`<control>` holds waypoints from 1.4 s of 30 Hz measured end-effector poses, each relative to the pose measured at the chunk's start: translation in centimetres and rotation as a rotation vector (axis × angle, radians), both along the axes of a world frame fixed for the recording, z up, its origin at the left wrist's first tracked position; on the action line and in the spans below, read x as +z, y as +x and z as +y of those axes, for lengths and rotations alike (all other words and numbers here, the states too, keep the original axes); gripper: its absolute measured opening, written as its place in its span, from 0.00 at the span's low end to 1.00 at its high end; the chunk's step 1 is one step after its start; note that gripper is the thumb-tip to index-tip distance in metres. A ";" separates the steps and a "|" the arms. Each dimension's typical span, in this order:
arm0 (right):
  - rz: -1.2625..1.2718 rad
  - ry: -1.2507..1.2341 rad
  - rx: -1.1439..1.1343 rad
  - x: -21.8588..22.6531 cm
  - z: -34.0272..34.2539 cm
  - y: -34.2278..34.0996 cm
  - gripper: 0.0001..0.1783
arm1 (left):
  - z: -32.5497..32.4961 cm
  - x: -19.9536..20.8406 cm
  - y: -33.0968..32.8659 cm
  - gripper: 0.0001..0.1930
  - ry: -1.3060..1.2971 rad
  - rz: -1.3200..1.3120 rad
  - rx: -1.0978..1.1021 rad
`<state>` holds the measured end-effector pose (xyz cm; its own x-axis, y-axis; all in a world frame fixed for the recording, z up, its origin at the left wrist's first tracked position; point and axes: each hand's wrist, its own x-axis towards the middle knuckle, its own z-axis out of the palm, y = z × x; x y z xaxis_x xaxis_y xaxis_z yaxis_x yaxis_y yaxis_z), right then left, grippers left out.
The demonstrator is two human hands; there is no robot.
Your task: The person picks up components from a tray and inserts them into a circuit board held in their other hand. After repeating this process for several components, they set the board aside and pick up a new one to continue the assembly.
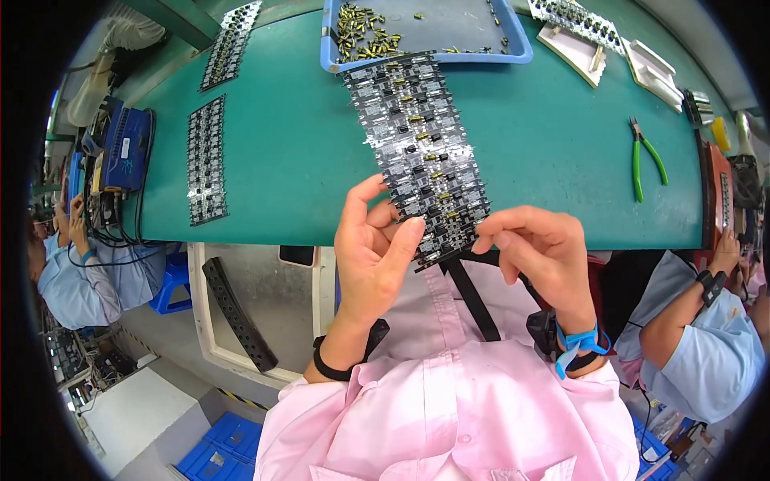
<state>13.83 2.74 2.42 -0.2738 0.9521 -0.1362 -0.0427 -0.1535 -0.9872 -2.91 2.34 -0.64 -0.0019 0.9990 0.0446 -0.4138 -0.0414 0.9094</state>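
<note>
A long black circuit board panel [417,136] studded with small components lies on the green table [305,152], its near end overhanging the front edge. My left hand [373,248] grips that near end at its left corner, thumb on top. My right hand [541,248] pinches the panel's near right corner; whether a small part sits between those fingertips I cannot tell. A blue tray [449,28] with small yellow-and-black components touches the panel's far end.
Two more board strips [206,160] [230,44] lie at the left. Green-handled cutters [642,156] rest at the right, white fixtures [577,48] beyond. A blue device [124,148] with cables sits far left. Other people work at both sides [80,272] [706,337].
</note>
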 end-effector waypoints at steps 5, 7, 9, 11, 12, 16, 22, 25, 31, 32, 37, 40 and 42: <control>-0.091 0.080 -0.060 0.2 -0.5 -1.6 0.04 | -0.2 -0.2 0.1 0.21 0.017 0.045 -0.007; -0.084 0.076 -0.115 0.1 -0.6 -1.9 0.04 | -0.2 -0.2 0.1 0.22 0.029 0.031 -0.007; -0.251 0.236 -0.080 -0.7 -0.6 -1.8 0.04 | -0.2 -0.3 0.0 0.22 0.028 0.036 -0.005; -0.337 0.315 -0.059 -0.9 -0.5 -2.0 0.04 | -0.2 -0.5 -0.1 0.22 0.029 0.052 -0.004; -0.393 0.386 -0.074 -0.9 -0.4 -2.2 0.05 | -0.2 -0.6 -0.1 0.22 0.026 0.049 -0.003; -0.514 0.553 -0.109 -1.2 -0.1 -2.9 0.06 | -0.2 -0.8 -0.3 0.21 0.014 0.034 -0.019; -0.550 0.613 -0.092 -1.6 -0.2 -3.1 0.06 | -0.2 -1.0 -0.4 0.21 0.029 0.027 -0.030; -0.551 0.622 -0.088 -1.5 -0.3 -3.2 0.06 | -0.3 -1.0 -0.4 0.22 0.028 0.017 -0.034; -0.580 0.627 -0.070 -1.3 -0.4 -3.3 0.05 | -0.4 -1.1 -0.6 0.22 0.030 0.001 -0.034; -0.587 0.620 -0.061 -1.3 -0.4 -3.3 0.05 | -0.5 -1.1 -0.6 0.22 0.029 0.000 -0.033; -0.616 0.622 -0.023 -1.2 -0.3 -3.3 0.03 | -0.5 -1.2 -0.7 0.22 0.012 0.000 -0.035; -0.620 0.627 -0.014 -1.2 -0.2 -3.4 0.03 | -0.5 -1.0 -0.7 0.22 0.008 0.005 -0.040; -0.614 0.617 -0.014 -1.4 -0.2 -3.5 0.04 | -0.5 -1.2 -0.7 0.22 0.014 0.008 -0.035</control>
<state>10.34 2.52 1.05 -0.3090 0.9073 0.2851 0.5268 0.4129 -0.7429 -3.64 1.81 -1.80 0.0332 0.9977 0.0583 -0.4076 -0.0397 0.9123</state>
